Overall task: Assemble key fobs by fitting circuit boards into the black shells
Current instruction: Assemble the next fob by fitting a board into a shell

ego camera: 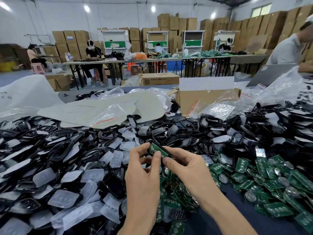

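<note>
- Now the green circuit board lay tilted in a black shell, and both were held up between the two hands, above the middle of the heaps.
- The left hand pinched the lower end, with the thumb on the board. The right hand had its fingers curled round the shell's other side.
- The step seemed to be the seating; next it would need an even press until flush.
- Room was small: loose shells crowded the left side and spare boards the right. Only a strip of bare table was free.

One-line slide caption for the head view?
Left hand and right hand hold a green circuit board against a black shell, above heaps of shells, clear button pads and loose boards.
</note>
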Action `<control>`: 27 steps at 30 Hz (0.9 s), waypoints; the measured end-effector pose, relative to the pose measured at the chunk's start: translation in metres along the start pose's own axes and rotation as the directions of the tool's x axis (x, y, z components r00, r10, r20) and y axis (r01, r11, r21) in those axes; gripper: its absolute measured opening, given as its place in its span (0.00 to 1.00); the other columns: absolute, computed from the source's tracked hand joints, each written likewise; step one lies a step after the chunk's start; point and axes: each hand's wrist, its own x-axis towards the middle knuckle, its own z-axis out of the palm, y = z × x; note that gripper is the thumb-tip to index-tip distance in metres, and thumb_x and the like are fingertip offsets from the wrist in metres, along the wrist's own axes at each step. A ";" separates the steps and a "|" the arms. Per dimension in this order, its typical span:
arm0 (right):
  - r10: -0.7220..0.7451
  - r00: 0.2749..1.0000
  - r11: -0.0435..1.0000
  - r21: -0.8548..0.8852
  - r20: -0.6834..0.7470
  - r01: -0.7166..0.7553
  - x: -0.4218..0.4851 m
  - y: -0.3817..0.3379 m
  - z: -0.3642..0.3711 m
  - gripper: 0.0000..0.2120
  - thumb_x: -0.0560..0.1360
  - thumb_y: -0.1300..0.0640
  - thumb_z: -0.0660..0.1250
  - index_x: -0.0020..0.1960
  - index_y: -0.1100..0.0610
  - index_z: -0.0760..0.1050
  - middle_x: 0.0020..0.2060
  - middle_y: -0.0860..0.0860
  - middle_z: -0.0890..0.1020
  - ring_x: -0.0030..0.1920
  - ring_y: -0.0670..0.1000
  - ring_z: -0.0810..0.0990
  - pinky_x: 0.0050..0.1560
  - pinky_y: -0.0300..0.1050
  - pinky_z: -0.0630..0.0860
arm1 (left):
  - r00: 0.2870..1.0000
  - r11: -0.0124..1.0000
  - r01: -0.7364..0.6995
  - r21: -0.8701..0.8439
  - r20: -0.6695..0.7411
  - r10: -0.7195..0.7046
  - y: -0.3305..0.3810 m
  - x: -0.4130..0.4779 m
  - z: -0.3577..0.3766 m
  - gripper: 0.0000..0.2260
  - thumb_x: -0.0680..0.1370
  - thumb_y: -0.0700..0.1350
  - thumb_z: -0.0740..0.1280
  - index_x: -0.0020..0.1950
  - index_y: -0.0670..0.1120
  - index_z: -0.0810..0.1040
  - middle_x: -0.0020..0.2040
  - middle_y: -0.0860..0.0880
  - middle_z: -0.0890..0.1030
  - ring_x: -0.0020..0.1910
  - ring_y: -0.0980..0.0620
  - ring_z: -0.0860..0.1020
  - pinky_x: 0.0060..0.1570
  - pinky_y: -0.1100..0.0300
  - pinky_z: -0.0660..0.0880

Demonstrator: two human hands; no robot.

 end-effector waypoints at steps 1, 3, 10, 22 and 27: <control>0.003 1.000 1.000 0.006 0.000 -0.003 0.000 0.000 0.000 0.13 0.77 0.61 0.73 0.57 0.47 0.84 0.47 0.46 0.88 0.47 0.43 0.84 0.46 0.32 0.78 | 1.000 1.000 -0.004 -0.002 0.004 0.004 0.000 0.000 0.000 0.09 0.78 0.51 0.70 0.55 0.61 0.73 0.50 0.72 0.76 0.50 0.71 0.77 0.41 0.76 0.72; 0.004 1.000 1.000 0.014 0.001 -0.004 0.000 0.000 0.000 0.12 0.77 0.60 0.73 0.57 0.47 0.84 0.48 0.45 0.88 0.48 0.42 0.85 0.46 0.32 0.78 | 1.000 1.000 -0.010 -0.001 0.005 0.010 0.001 0.000 0.000 0.10 0.78 0.51 0.70 0.55 0.63 0.72 0.50 0.74 0.75 0.50 0.70 0.77 0.41 0.76 0.72; -0.026 1.000 1.000 0.007 0.000 0.026 0.001 0.000 -0.002 0.10 0.77 0.59 0.72 0.56 0.48 0.84 0.49 0.42 0.87 0.52 0.41 0.85 0.49 0.30 0.77 | 0.999 1.000 0.013 0.017 0.033 -0.013 0.001 0.003 -0.001 0.16 0.78 0.51 0.70 0.62 0.66 0.71 0.49 0.63 0.78 0.50 0.66 0.78 0.42 0.74 0.73; -0.106 0.994 0.993 -0.054 -0.009 0.105 0.002 -0.002 0.002 0.08 0.78 0.53 0.69 0.55 0.45 0.84 0.47 0.41 0.87 0.43 0.36 0.83 0.44 0.28 0.75 | 0.989 1.000 0.006 0.022 0.148 -0.009 0.010 0.012 -0.014 0.04 0.78 0.50 0.70 0.52 0.56 0.79 0.45 0.61 0.84 0.44 0.61 0.82 0.40 0.69 0.75; -0.051 0.998 0.920 -0.389 0.026 0.057 0.011 -0.004 0.006 0.06 0.81 0.45 0.66 0.55 0.38 0.81 0.40 0.41 0.86 0.37 0.43 0.82 0.36 0.35 0.75 | 0.990 0.984 -0.012 0.180 0.138 -0.014 0.009 0.018 -0.045 0.04 0.81 0.49 0.66 0.54 0.59 0.76 0.45 0.64 0.82 0.43 0.64 0.80 0.41 0.69 0.74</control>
